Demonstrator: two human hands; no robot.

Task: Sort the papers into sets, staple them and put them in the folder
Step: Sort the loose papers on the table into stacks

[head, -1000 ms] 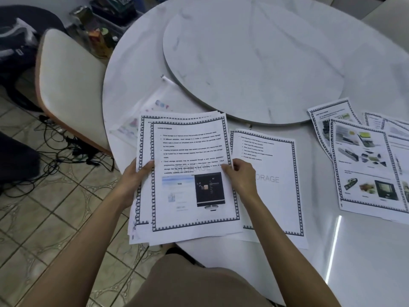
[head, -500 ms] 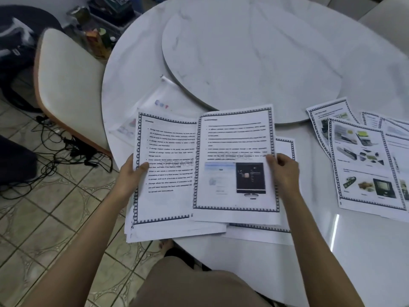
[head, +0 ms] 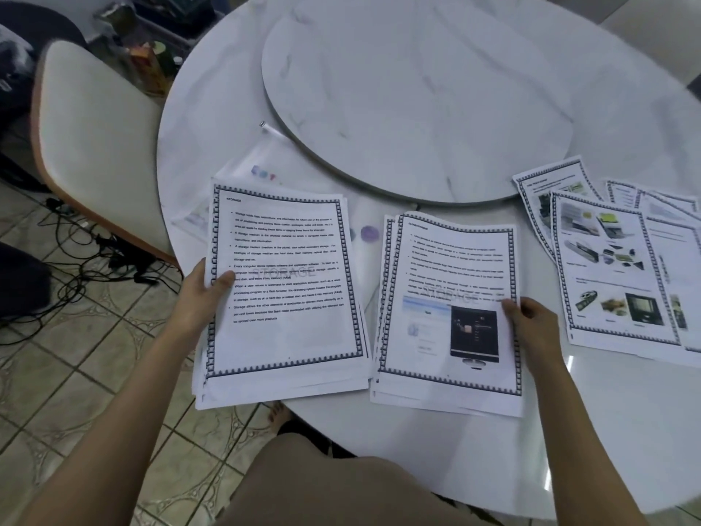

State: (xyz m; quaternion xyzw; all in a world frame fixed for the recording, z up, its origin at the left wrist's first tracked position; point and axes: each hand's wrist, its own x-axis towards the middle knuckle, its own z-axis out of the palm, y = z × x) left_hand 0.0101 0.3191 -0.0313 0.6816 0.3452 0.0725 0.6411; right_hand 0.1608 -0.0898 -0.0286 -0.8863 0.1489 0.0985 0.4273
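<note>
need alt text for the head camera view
A person's left hand grips a stack of bordered printed pages, while the right hand lays a sheet on a second pile on a round white marble table.

Home dining area: round marble table (head: 569,430) w/ lazy Susan (head: 417,89), padded chair (head: 87,146), tiled floor (head: 76,373).
</note>
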